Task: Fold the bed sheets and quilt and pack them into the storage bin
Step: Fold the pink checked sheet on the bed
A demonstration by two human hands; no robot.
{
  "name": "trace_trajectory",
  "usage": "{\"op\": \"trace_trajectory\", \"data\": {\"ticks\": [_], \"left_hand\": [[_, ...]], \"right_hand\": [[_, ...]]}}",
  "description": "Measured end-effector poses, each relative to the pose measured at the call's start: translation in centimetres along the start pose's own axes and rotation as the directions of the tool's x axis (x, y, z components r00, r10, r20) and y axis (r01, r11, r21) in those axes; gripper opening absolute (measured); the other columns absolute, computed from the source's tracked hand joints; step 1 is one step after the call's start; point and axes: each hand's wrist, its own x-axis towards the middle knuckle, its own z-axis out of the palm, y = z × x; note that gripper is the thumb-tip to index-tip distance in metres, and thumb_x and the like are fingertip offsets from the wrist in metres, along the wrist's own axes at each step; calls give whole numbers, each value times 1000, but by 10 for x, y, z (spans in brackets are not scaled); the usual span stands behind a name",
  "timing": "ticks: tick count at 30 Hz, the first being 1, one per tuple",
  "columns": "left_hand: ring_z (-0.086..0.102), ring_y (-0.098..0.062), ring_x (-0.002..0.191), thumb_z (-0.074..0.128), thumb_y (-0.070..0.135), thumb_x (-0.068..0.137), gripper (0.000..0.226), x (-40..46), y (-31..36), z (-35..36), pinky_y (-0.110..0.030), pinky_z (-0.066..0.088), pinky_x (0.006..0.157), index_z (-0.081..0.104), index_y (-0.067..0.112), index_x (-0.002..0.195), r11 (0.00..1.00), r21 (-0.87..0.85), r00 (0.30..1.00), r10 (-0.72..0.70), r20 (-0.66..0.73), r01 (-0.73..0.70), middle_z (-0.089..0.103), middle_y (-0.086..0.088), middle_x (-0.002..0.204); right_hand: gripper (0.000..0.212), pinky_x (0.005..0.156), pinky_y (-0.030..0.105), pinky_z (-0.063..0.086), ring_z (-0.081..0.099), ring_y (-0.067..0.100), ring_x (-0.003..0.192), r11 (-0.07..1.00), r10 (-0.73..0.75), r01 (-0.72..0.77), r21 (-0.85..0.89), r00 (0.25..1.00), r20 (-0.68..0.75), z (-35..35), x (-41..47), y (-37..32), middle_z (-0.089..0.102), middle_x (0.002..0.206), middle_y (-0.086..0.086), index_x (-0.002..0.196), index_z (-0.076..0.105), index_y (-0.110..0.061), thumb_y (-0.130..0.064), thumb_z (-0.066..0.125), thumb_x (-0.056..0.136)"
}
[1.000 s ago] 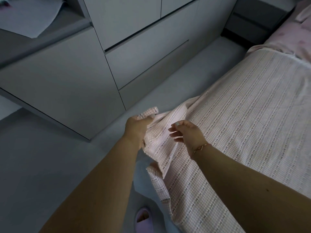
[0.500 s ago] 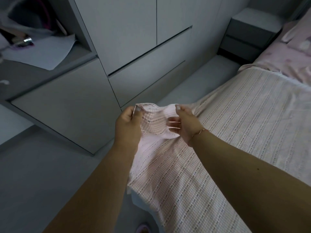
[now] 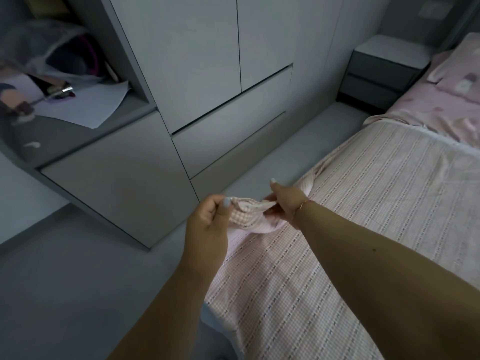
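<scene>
Over on the left, an open shelf [image 3: 85,118] in the grey wardrobe [image 3: 207,74] holds a sheet of white paper [image 3: 85,105] and some blurred clutter I cannot make out; none of it matters to the job.

Next comes the left hand [image 3: 207,224], fingers curled, thumb pinching the corner of the pink checked sheet [image 3: 363,203] and lifting it just clear of the bed's edge. It looks like she holds it up there to find the hem and get a clean corner to fold from.

Right beside it, the right hand [image 3: 285,201] grips the same edge a little further along, a thin bracelet [image 3: 301,206] at the wrist. The short span of cloth between the two hands is bunched and slack, not yet pulled taut.

From there the sheet runs away to the right, spread flat over the bed [image 3: 226,320], so nearly all of it lies beyond and beneath her forearms, with only the corner gathered up. Farther right, pink printed bedding [image 3: 441,107] lies at the head, near a grey nightstand [image 3: 381,71].

No storage bin is anywhere in sight, and I judge the folding has barely begun.
</scene>
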Motion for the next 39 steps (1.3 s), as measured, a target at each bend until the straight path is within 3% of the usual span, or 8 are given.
{"op": "trace_trajectory", "data": {"ticks": [5,10,13,18,22,29,35,39], "left_hand": [[38,-2,54,48,39,94,29,-20,-3,0,-14,33,53,53,22,70,981,192,997,1,-76,14,44,7,68],[35,-4,49,49,35,96,31,-52,18,0,-15,30,45,49,23,67,917,399,999,14,-37,2,39,10,54],[32,-5,45,49,33,97,33,-76,34,1,-17,29,44,48,19,67,926,373,996,-24,-86,55,40,10,49],[70,-18,65,46,24,100,25,-102,75,15,-24,57,58,55,7,85,979,-88,975,-193,-108,184,72,-6,76],[71,-12,87,50,21,98,22,-120,92,28,-29,56,79,63,10,85,1000,3,991,-15,-131,16,73,-1,88],[71,-18,90,54,20,97,25,-176,133,50,-33,56,82,65,20,75,983,-70,970,157,-185,-173,73,2,84],[71,-22,87,59,13,92,17,-270,136,65,-33,56,84,73,12,82,980,-185,980,35,-196,-72,75,-5,84],[68,-24,84,58,13,94,30,-341,138,80,-40,53,91,78,18,73,935,-352,981,-110,-162,46,74,-9,81]], "right_hand": [[12,73,27,58,57,13,66,941,-125,177,288,974,-191,-33,-11,-11,58,78,5,97,64,3,-4,58,89],[18,108,48,37,58,26,102,721,-21,-17,692,999,46,-54,-46,-31,52,95,13,83,48,-2,11,36,88],[55,104,50,36,38,34,133,567,-79,-26,823,993,85,-70,-74,-37,40,131,20,125,49,-7,12,20,82],[63,105,39,41,39,28,134,651,-122,-17,759,984,126,-95,-103,-35,42,130,16,128,45,6,9,31,67],[43,86,26,48,54,16,93,888,-288,302,348,953,-93,-112,-115,-38,58,110,12,130,54,-2,0,54,87],[22,61,18,44,52,10,66,534,-720,840,96,511,-469,-166,-219,-91,58,71,2,90,71,6,-15,68,83],[20,59,23,55,55,15,62,769,-371,389,508,918,-141,-221,-248,2,55,71,7,111,62,-8,-10,52,95],[17,69,28,59,64,18,75,881,-128,93,464,991,44,-256,-288,91,65,83,12,107,59,2,-6,52,94]]}}
